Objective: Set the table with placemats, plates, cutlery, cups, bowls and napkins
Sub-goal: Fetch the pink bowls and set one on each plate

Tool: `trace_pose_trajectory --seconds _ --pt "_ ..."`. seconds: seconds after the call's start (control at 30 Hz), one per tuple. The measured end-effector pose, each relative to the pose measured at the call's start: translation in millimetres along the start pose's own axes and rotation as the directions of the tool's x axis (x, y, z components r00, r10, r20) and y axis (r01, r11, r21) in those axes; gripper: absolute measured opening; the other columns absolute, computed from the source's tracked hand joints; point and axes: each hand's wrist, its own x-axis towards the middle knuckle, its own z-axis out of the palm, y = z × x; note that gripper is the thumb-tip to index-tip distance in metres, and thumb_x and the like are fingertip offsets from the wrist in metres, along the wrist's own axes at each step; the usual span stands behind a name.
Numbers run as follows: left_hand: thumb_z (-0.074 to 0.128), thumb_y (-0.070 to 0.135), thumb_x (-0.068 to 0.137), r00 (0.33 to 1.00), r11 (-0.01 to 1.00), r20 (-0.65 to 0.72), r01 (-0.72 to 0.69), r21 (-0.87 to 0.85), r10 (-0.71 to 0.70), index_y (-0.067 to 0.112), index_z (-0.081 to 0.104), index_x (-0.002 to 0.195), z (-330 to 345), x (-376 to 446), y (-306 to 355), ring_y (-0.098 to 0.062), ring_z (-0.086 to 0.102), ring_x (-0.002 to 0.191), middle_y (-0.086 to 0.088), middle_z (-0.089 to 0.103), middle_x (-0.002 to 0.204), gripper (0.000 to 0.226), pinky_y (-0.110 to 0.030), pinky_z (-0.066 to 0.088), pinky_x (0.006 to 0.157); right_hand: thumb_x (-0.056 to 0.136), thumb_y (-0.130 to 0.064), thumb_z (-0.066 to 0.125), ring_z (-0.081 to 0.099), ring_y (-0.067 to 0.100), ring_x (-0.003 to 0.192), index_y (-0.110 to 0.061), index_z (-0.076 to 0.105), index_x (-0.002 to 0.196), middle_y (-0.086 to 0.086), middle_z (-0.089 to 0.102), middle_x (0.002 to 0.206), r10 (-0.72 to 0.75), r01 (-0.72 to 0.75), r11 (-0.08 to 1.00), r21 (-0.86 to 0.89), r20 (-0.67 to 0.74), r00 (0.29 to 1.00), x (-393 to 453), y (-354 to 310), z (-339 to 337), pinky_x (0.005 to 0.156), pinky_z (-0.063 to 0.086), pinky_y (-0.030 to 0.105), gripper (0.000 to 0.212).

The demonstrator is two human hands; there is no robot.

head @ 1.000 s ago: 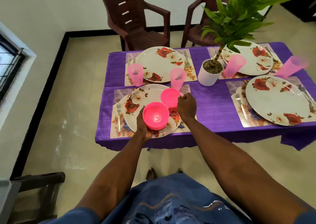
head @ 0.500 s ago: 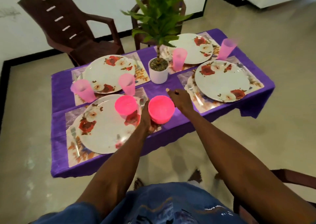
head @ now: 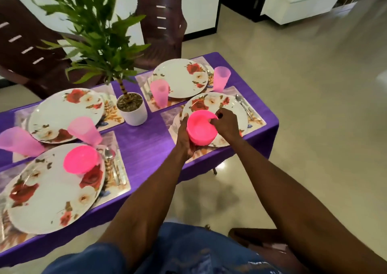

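Table: purple tablecloth (head: 142, 148), mid-frame
Left hand (head: 185, 136): grips pink bowl (head: 201, 128) over floral plate (head: 236, 110)
Right hand (head: 226, 123): pinches bowl rim

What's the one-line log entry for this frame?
left hand: holds pink bowl stack | right hand: pinches top rim | over: near-right plate | placed: one bowl
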Motion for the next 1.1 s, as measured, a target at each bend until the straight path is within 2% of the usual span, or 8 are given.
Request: trace_pose_trajectory --seconds 0.1,0.2,0.33,0.47,0.53,0.67,0.77,1.1 --pt "0.063 0.065 0.080 0.995 1.000 -0.099 0.000 0.031 0.003 0.015 0.062 0.120 15.6 21.6 1.6 -0.044 0.056 0.114 -0.020 0.060 0.127 0.064 -0.059 0.050 0.092 0.078 -0.018 0.073 0.042 0.012 0.057 -0.007 0.054 0.070 -0.001 0.049 0.062 0.033 -0.033 0.999 0.003 0.017 0.999 20.8 11.9 -8.4 0.049 0.027 0.024 0.023" --pt "0.079 0.068 0.058 0.990 0.991 -0.133 -0.035 0.128 0.052 0.018 0.057 0.130 21.9 51.9 3.1 -0.042 0.053 0.121 -0.017 0.054 0.136 0.090 -0.065 0.043 0.099 0.079 -0.021 0.073 0.047 0.017 0.060 -0.005 0.058 0.068 0.005 0.054 0.063 0.049 -0.049 0.999 -0.007 0.013 0.999 45.1 22.7 -8.5 0.050 0.029 0.028 0.024" --pt "0.050 0.055 0.094 0.977 0.987 -0.192 -0.063 0.148 0.091 0.019 0.057 0.129 41.8 79.0 13.8 -0.027 0.062 0.105 -0.006 0.065 0.115 0.050 -0.047 0.053 0.093 0.083 -0.027 0.072 0.044 0.011 0.056 -0.011 0.058 0.066 -0.002 0.051 0.061 0.044 -0.044 0.999 -0.024 0.009 0.999 83.9 27.2 -12.2 0.050 0.027 0.025 0.027" --pt "0.068 0.048 0.088 0.950 0.958 -0.222 -0.164 0.236 0.218 0.013 0.057 0.126 47.3 124.2 25.5 -0.020 0.063 0.103 -0.008 0.066 0.110 0.053 -0.032 0.054 0.093 0.082 -0.030 0.072 0.057 0.020 0.059 -0.008 0.062 0.069 0.005 0.062 0.064 0.055 -0.055 0.998 0.044 0.002 0.998 125.3 27.8 -17.3 0.055 0.041 0.034 0.028" --pt "0.064 0.055 0.085 0.948 0.983 -0.277 -0.119 0.140 0.155 0.019 0.058 0.130 50.2 127.5 33.1 -0.021 0.064 0.107 -0.004 0.066 0.120 0.057 -0.038 0.056 0.087 0.083 -0.026 0.071 0.062 0.025 0.056 -0.004 0.068 0.076 0.010 0.066 0.067 0.092 -0.088 0.987 0.135 -0.026 0.995 139.7 30.2 -23.6 0.051 0.047 0.034 0.023" --pt "0.059 0.054 0.090 0.869 0.952 -0.417 -0.304 -0.027 0.266 0.023 0.063 0.126 38.2 146.6 39.4 -0.030 0.063 0.109 -0.009 0.067 0.120 0.048 -0.051 0.059 0.075 0.082 -0.013 0.067 0.052 0.013 0.039 -0.002 0.069 0.080 0.010 0.061 0.061 0.215 -0.194 0.929 0.315 -0.032 0.976 158.7 43.7 -36.4 0.037 0.037 0.021 0.012" --pt "0.058 0.050 0.091 0.826 0.929 -0.494 -0.359 -0.089 0.272 0.026 0.064 0.117 43.8 150.5 44.8 -0.032 0.059 0.113 -0.009 0.064 0.117 0.036 -0.059 0.052 0.089 0.078 -0.013 0.065 0.051 0.016 0.038 -0.001 0.065 0.073 0.012 0.057 0.054 0.296 -0.284 0.896 0.340 0.017 0.955 169.4 64.1 -33.6 0.039 0.034 0.023 0.012" --pt "0.054 0.050 0.093 0.747 0.875 -0.584 -0.468 -0.122 0.318 0.027 0.065 0.112 67.5 164.8 20.6 -0.033 0.058 0.111 -0.010 0.063 0.115 0.032 -0.058 0.052 0.087 0.078 -0.011 0.064 0.062 0.027 0.047 0.002 0.062 0.086 0.020 0.069 0.066 0.289 -0.319 0.931 0.176 0.177 0.941 206.7 107.9 -26.9 0.046 0.048 0.030 0.016"
